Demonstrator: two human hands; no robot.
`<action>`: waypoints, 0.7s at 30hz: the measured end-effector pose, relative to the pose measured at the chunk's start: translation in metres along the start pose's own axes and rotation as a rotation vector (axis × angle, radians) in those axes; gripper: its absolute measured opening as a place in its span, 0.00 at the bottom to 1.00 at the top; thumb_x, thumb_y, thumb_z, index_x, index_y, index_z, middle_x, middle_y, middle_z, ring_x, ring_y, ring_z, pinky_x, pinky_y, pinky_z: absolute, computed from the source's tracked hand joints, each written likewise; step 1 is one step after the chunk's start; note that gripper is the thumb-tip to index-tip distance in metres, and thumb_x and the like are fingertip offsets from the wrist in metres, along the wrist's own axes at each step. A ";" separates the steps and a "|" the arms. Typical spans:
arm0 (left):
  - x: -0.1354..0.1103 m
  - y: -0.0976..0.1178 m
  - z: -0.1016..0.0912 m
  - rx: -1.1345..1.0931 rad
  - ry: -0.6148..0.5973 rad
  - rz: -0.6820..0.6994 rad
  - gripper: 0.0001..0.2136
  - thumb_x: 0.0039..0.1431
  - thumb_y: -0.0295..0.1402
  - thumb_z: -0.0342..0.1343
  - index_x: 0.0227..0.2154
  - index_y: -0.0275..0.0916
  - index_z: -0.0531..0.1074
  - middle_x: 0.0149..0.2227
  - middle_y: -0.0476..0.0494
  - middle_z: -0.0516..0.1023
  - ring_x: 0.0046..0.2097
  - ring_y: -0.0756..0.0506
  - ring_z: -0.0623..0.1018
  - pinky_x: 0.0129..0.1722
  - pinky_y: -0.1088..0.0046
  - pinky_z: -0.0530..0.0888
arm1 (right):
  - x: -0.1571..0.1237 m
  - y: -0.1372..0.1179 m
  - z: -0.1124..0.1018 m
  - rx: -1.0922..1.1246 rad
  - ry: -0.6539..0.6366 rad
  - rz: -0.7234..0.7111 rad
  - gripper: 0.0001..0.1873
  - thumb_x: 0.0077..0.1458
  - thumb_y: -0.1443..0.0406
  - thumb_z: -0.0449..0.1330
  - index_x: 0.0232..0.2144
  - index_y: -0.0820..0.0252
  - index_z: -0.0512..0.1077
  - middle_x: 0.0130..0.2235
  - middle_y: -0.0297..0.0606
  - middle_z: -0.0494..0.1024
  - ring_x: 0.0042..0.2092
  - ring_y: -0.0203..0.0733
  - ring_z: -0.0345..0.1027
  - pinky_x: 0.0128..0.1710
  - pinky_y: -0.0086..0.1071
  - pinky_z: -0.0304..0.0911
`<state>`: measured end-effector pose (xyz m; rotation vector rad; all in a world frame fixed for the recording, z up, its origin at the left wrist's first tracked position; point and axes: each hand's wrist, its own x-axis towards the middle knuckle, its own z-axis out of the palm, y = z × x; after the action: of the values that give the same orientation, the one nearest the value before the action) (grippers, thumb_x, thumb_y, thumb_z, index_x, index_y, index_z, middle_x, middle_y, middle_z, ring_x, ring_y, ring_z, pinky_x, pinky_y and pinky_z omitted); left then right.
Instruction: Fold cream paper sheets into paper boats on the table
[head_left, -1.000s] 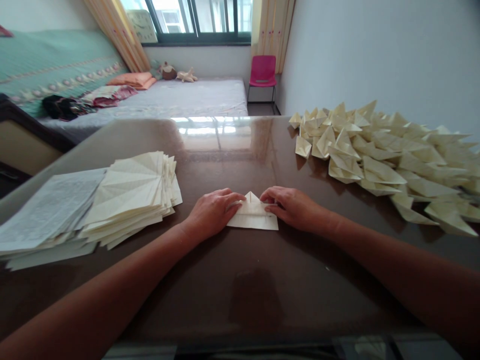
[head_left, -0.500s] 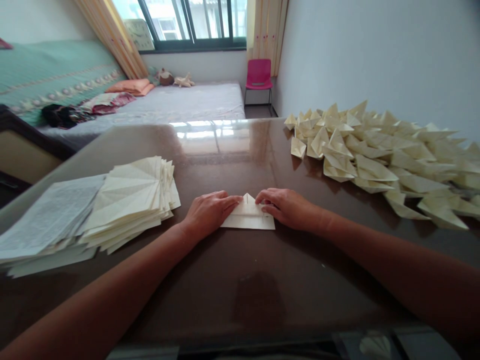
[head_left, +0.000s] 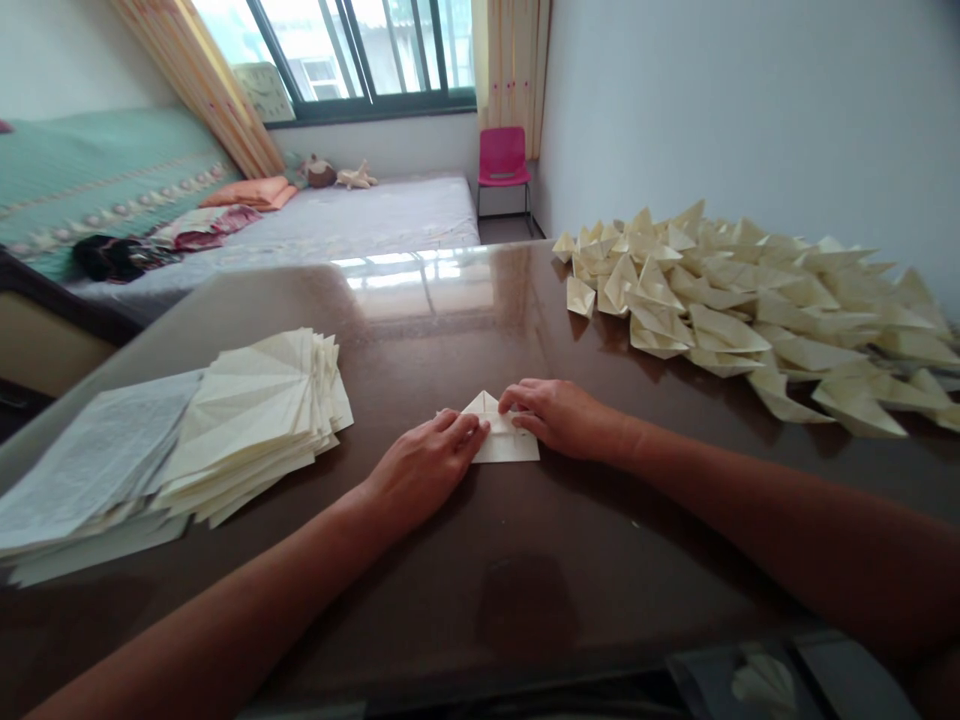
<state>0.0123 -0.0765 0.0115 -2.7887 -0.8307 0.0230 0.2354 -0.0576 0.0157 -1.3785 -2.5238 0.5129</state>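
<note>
Folded paper (head_left: 504,446) lies flat on the counter (head_left: 480,590), near center, peak pointing away from the person. Left hand (head_left: 427,462): fingers straight, pressed together, laid flat over the paper's left part. Right hand (head_left: 564,418): fingers bent, tips down on the paper's right half; can't tell if they pinch a flap or only press. 1 stack of creased sheets (head_left: 259,418) sits well to the left, overlapping printed sheets (head_left: 94,452). Pile of folded pieces (head_left: 750,300) covers the counter's right side, well apart from the hands. Pink chair (head_left: 502,158) stands beyond the counter by the wall.
</note>
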 end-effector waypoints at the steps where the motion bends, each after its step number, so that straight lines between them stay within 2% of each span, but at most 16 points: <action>1: 0.000 0.002 0.000 0.005 -0.023 -0.014 0.17 0.64 0.24 0.45 0.55 0.29 0.64 0.49 0.35 0.71 0.49 0.42 0.70 0.50 0.65 0.73 | -0.001 -0.002 -0.001 -0.025 -0.006 -0.004 0.10 0.61 0.67 0.53 0.43 0.57 0.71 0.40 0.38 0.74 0.40 0.38 0.69 0.40 0.28 0.58; 4: 0.000 0.007 -0.003 0.029 -0.072 -0.050 0.19 0.64 0.23 0.42 0.57 0.27 0.62 0.50 0.33 0.70 0.50 0.40 0.70 0.49 0.64 0.73 | -0.008 -0.013 -0.002 -0.203 0.007 -0.055 0.11 0.62 0.66 0.52 0.44 0.56 0.71 0.42 0.40 0.72 0.40 0.39 0.67 0.39 0.31 0.57; 7: 0.000 0.011 -0.004 0.050 -0.081 -0.062 0.19 0.65 0.24 0.40 0.57 0.30 0.62 0.50 0.34 0.70 0.50 0.41 0.70 0.50 0.64 0.73 | -0.019 -0.028 0.003 -0.462 0.092 -0.168 0.11 0.62 0.68 0.50 0.43 0.60 0.72 0.45 0.45 0.71 0.48 0.48 0.61 0.45 0.40 0.55; 10: 0.000 0.011 -0.003 0.058 -0.074 -0.065 0.18 0.65 0.24 0.40 0.56 0.31 0.63 0.48 0.34 0.71 0.51 0.41 0.69 0.49 0.64 0.72 | -0.029 -0.039 0.011 -0.600 0.082 -0.236 0.14 0.61 0.71 0.48 0.44 0.66 0.72 0.43 0.48 0.72 0.45 0.50 0.61 0.43 0.44 0.55; 13: 0.000 0.010 -0.005 0.057 -0.081 -0.065 0.18 0.64 0.24 0.42 0.56 0.30 0.63 0.47 0.34 0.71 0.49 0.40 0.70 0.46 0.65 0.74 | -0.035 -0.044 0.015 -0.673 0.048 -0.197 0.15 0.60 0.72 0.48 0.44 0.68 0.72 0.42 0.50 0.72 0.41 0.50 0.61 0.38 0.44 0.55; 17: -0.001 0.007 -0.013 0.077 -0.130 -0.077 0.18 0.63 0.24 0.45 0.55 0.29 0.64 0.44 0.35 0.72 0.46 0.40 0.71 0.40 0.65 0.74 | -0.038 -0.048 0.011 -0.717 -0.018 -0.109 0.15 0.57 0.74 0.49 0.38 0.68 0.75 0.37 0.50 0.72 0.37 0.49 0.62 0.34 0.43 0.55; 21: -0.003 0.004 -0.020 0.129 -0.169 -0.105 0.14 0.61 0.23 0.47 0.48 0.30 0.70 0.42 0.36 0.73 0.43 0.40 0.73 0.36 0.65 0.73 | -0.041 -0.051 0.009 -0.737 -0.068 -0.085 0.14 0.55 0.75 0.50 0.33 0.68 0.76 0.34 0.50 0.72 0.35 0.50 0.63 0.32 0.42 0.54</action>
<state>0.0131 -0.0854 0.0299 -2.6458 -0.9779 0.2876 0.2148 -0.1196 0.0268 -1.4484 -2.9500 -0.4516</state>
